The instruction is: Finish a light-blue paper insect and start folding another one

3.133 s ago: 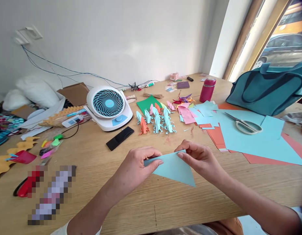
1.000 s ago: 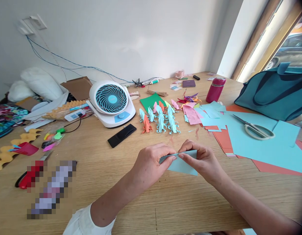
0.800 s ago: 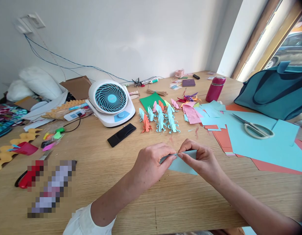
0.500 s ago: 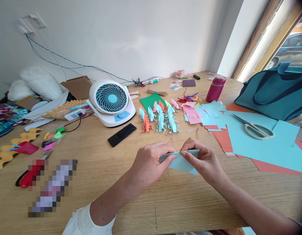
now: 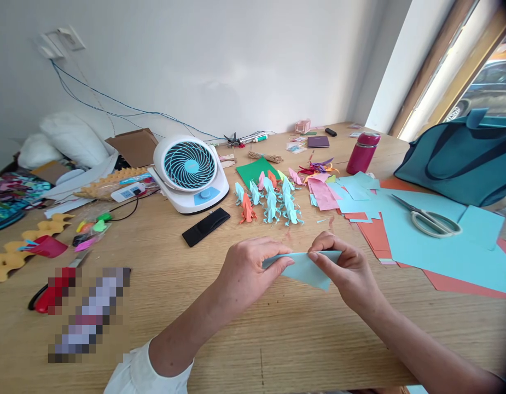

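A folded light-blue paper triangle point(image 5: 304, 269) is held just above the wooden table point(image 5: 174, 279) near its front edge. My left hand point(image 5: 246, 271) pinches the paper's left end between thumb and fingers. My right hand point(image 5: 346, 271) pinches the top edge at the right, fingers pressed along the fold. Both hands are closed on the paper, and part of it is hidden under them.
Behind the hands stand several small origami figures point(image 5: 269, 200), a white desk fan point(image 5: 190, 172) and a black phone point(image 5: 205, 226). Sheets of blue and orange paper point(image 5: 425, 235) with scissors point(image 5: 431, 219) lie at right, beside a teal bag point(image 5: 461, 158) and a red bottle point(image 5: 362, 152).
The large triangle has been folded into a smaller one. In the last second my fingers slid apart along the top edge, and the view shifted slightly.
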Demonstrator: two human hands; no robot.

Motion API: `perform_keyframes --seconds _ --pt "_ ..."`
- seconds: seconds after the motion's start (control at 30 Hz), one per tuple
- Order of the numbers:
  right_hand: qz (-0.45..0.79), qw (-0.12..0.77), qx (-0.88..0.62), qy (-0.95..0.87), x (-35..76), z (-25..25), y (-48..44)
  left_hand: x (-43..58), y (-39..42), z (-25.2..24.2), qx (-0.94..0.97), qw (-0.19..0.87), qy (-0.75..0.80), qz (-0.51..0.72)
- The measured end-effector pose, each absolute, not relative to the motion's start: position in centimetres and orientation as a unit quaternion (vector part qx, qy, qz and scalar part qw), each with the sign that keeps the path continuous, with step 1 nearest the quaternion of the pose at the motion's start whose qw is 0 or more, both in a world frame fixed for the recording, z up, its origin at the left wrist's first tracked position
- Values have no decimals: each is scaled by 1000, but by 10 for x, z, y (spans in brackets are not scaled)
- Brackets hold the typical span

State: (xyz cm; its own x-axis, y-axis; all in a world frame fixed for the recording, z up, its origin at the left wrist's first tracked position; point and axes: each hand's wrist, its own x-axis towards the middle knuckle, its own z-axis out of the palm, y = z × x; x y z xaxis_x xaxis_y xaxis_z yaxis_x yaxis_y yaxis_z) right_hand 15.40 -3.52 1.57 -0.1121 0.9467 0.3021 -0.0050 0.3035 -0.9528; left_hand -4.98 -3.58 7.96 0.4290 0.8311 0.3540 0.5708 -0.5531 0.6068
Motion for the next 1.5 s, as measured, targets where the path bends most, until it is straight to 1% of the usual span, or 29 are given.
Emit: perform_keyframes --seconds 0.3,0.4,0.5,0.67,0.73,0.8,0.93,1.13,1.37,1.5 --pt "430 540 -378 -617 155 14 -34 -51 -35 81 812 218 426 335" --pt "406 532 -366 -647 157 19 -32 -51 -35 80 811 215 429 336" --pt "314 518 -358 -710 159 30 -32 -52 -36 80 815 196 429 336" --pt "68 456 -364 -809 158 52 -38 -52 -39 82 831 153 421 330" --pt "15 435 -361 -825 154 59 -41 -52 -40 83 835 145 416 330" --pt "-5 430 -359 -829 151 63 -42 -52 -40 84 834 145 414 334" --pt "19 452 -355 -818 149 63 -39 -58 -40 90 821 171 423 344" --pt "96 502 -367 -777 150 54 -34 -66 -34 102 776 228 454 373" --pt "215 530 -370 -732 150 45 -34 -66 -29 100 742 329 419 407" --pt "239 534 -362 -726 149 40 -33 -65 -26 95 734 352 394 428"
